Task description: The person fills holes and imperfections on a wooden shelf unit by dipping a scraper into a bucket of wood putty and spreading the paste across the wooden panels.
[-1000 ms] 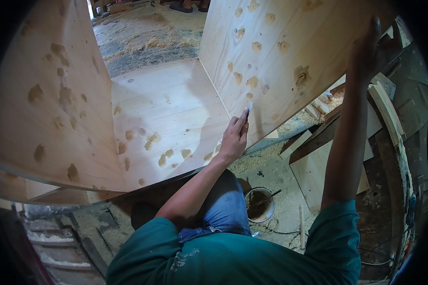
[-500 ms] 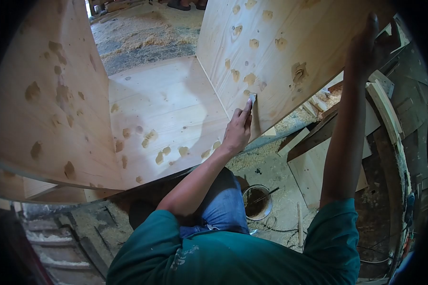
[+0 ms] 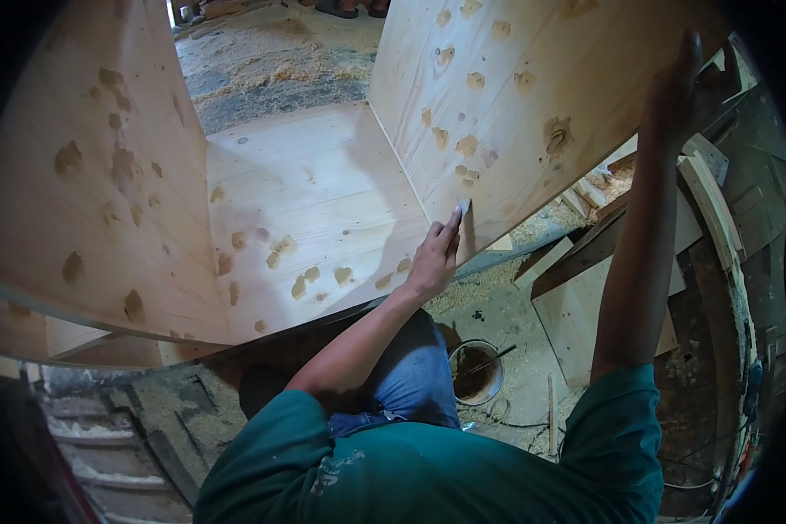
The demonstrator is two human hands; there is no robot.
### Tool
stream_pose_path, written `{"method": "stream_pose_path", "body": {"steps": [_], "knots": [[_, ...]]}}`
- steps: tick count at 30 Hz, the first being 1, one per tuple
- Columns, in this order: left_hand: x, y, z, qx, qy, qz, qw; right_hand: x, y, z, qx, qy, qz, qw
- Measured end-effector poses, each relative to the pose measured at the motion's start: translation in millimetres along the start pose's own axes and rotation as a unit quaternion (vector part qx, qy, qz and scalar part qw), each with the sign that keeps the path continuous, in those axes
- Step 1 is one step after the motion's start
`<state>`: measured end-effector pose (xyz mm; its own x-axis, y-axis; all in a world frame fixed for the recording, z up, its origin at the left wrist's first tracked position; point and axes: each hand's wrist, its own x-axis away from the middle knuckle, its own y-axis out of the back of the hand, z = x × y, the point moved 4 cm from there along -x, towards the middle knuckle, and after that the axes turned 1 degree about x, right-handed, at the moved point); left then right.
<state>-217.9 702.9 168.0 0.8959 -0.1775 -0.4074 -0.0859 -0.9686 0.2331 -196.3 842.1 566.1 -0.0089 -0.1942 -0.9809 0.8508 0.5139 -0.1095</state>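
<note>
1. Left grip (image 3: 433, 265) was closed around a small pale tool (image 3: 465, 206), which was held at the lower part of the patched wooden panel (image 3: 537, 170).
2. Below, a round container (image 3: 497, 384) was left on the sawdust-strewn floor (image 3: 506, 316).
3. Right grip (image 3: 671, 100) was placed at the panel's outer edge; whether it was closed could not be told, its fingers being shadowed.

Your hands: two, left hand (image 3: 432, 262) and right hand (image 3: 672, 98). Pale tool (image 3: 465, 205) in your left hand: one. Large wooden panels before you: three, namely left panel (image 3: 166, 284), base panel (image 3: 314, 210), right panel (image 3: 589, 74). Brown patches (image 3: 467, 145) on the right panel: more than ten. Bucket (image 3: 498, 384) beyond the base panel's near edge: one. Stick (image 3: 495, 359) at its rim: one. Another person's feet (image 3: 337, 10) past the far edge: two.
</note>
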Motion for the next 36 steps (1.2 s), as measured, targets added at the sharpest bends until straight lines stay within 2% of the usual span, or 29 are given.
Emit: {"method": "stream_pose_path", "body": {"steps": [2,5,8,14,17,20,24,29,32,36], "knots": [[6.1,9.7,-2.3,0.000,0.003,0.035,0.999,0.9,-2.7,3.4,-0.006,-0.004,0.002,1.000],[-17.8,15.9,-16.0,0.023,0.017,-0.006,1.000,2.1,-1.6,5.3,0.022,-0.030,-0.005,0.999],[-19.8,3.0,-11.7,0.013,0.009,-0.002,1.000,0.1,-1.4,6.2,0.041,0.004,-0.019,0.999],[13.7,4.5,7.3,0.011,0.037,0.034,0.999,0.9,-1.5,5.4,0.018,-0.003,-0.015,1.000],[-7.7,7.6,-2.3,0.011,0.036,-0.016,0.999,0.7,-1.5,6.8,0.017,-0.008,-0.005,1.000],[-9.3,-10.3,1.2,0.053,0.010,-0.009,0.999,2.1,-0.9,7.7,0.039,-0.012,-0.014,0.999],[11.9,-2.5,11.0,0.023,0.015,0.030,0.999,2.0,-0.5,5.3,0.025,-0.012,-0.012,1.000],[-9.4,7.7,-1.4,0.029,0.018,0.007,0.999,1.0,-0.6,-0.4,0.018,-0.010,-0.005,1.000],[-11.4,1.5,-0.6,0.047,0.016,0.004,0.999,1.6,-0.9,4.3,0.061,-0.006,-0.015,0.998],[8.8,11.0,-7.2,0.047,0.008,0.033,0.998,-1.2,-1.0,0.4,0.018,0.005,-0.027,0.999]]}}
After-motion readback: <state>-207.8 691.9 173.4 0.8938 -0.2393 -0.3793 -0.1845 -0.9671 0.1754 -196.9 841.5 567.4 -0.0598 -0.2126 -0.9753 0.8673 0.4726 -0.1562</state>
